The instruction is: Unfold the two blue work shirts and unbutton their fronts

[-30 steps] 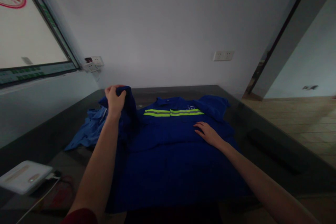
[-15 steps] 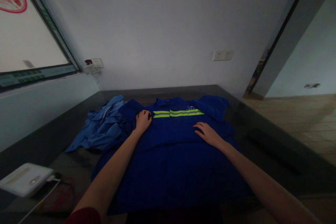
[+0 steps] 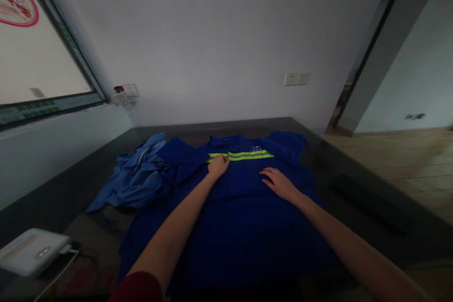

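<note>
A dark blue work jacket [image 3: 240, 217] lies spread on the table, its collar pointing away from me. A yellow-and-grey reflective stripe [image 3: 252, 155] runs across its chest, with a small white print above it on the right. My left hand [image 3: 218, 166] is at the front opening just below the stripe, its fingers curled together on the cloth; the fingertips are partly hidden. On the right side of the chest, my right hand [image 3: 279, 183] rests with fingers stretched out and slightly apart. The left sleeve [image 3: 180, 155] is folded inward toward the chest.
A crumpled lighter blue garment [image 3: 136, 177] lies left of the jacket on the dark table [image 3: 170, 129]. Nearer me at left is a white device [image 3: 33, 250] with a cable. A long black object [image 3: 368, 203] lies at right. A wall stands behind the table.
My left hand has moved right, from the sleeve end to the jacket's front opening by the stripe. My right hand stays at about the same place on the chest.
</note>
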A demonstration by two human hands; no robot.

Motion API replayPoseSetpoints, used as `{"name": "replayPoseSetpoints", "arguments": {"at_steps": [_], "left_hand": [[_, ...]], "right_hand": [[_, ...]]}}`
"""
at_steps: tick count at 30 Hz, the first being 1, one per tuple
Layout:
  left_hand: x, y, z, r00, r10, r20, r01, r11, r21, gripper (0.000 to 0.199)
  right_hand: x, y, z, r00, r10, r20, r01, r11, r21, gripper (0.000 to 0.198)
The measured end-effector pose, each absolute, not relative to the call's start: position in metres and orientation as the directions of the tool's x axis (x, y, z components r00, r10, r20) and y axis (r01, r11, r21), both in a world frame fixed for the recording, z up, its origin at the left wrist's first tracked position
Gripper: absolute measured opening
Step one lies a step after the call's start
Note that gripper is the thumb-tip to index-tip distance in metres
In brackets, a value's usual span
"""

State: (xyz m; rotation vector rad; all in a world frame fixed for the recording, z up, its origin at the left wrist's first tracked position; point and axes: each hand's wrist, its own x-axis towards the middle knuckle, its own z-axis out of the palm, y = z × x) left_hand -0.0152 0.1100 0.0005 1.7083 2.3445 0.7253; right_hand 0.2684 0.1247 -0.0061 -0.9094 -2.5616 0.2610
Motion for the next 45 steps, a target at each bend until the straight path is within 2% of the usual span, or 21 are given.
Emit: {"name": "replayPoseSetpoints", "arguments": {"at_steps": [3,7,12,17,21,24,34,45], "left_hand": [[-0.006,0.112,-0.003,-0.366,0.914,0.176,0.860,0.260,0.439,0.033],[-0.001,0.108,-0.008,-0.345,0.909,0.235,0.867,0.212,0.450,0.026],[-0.011,0.105,-0.005,-0.288,0.916,0.280,0.826,0.090,0.556,0.016],[-0.019,0.097,0.000,-0.275,0.905,0.325,0.730,-0.023,0.683,0.015],[-0.017,0.088,-0.004,-0.317,0.882,0.350,0.654,-0.064,0.753,0.018],[-0.014,0.084,-0.010,-0.324,0.874,0.363,0.601,-0.106,0.792,0.020],[-0.018,0.084,-0.015,-0.292,0.878,0.378,0.463,-0.216,0.860,0.020],[-0.012,0.076,-0.009,-0.167,0.900,0.402,0.496,-0.276,0.823,0.015]], "right_hand": [[0.267,0.122,-0.006,-0.700,0.637,0.321,0.565,0.770,-0.295,0.030],[0.264,0.122,-0.002,-0.722,0.618,0.310,0.550,0.785,-0.285,0.028],[0.243,0.128,0.035,-0.781,0.568,0.259,0.476,0.810,-0.341,0.022],[0.188,0.134,0.068,-0.713,0.601,0.361,0.422,0.779,-0.463,0.019],[0.142,0.135,0.048,-0.559,0.730,0.393,0.359,0.641,-0.678,0.012],[0.125,0.134,0.020,-0.470,0.791,0.391,0.332,0.569,-0.752,0.010],[0.128,0.133,-0.009,-0.407,0.774,0.485,0.143,0.578,-0.803,0.019],[0.127,0.140,-0.015,-0.307,0.785,0.537,0.033,0.573,-0.819,0.024]]}}
